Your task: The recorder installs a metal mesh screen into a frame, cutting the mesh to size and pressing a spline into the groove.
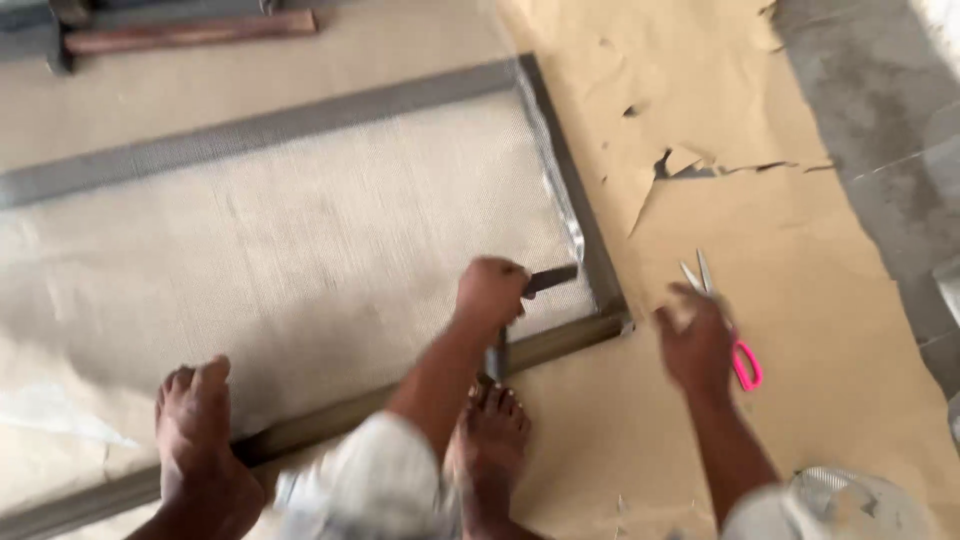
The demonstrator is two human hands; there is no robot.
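Brown paper sheeting (800,330) is being used as a cover over the grey floor (880,120), torn open in one place near the top right. A large metal frame (590,230) with pale mesh (300,250) stretched across it is lying flat on the paper, and its lower rail is being pinned down by two bare feet — the left foot (200,440) further along the rail, the right foot (490,430) close to the corner.

A dark flat tool (548,280) is being gripped in the clenched left hand (490,292) and held over the mesh just inside the frame's corner. The right hand (695,340) is hovering above the paper beside a pair of pink-handled scissors (725,325); because of motion blur, it cannot be told whether the scissors are being grasped or merely touched (the blades are showing past the fingers).

A hammer (190,32) with a wooden handle is lying well apart at the top left.
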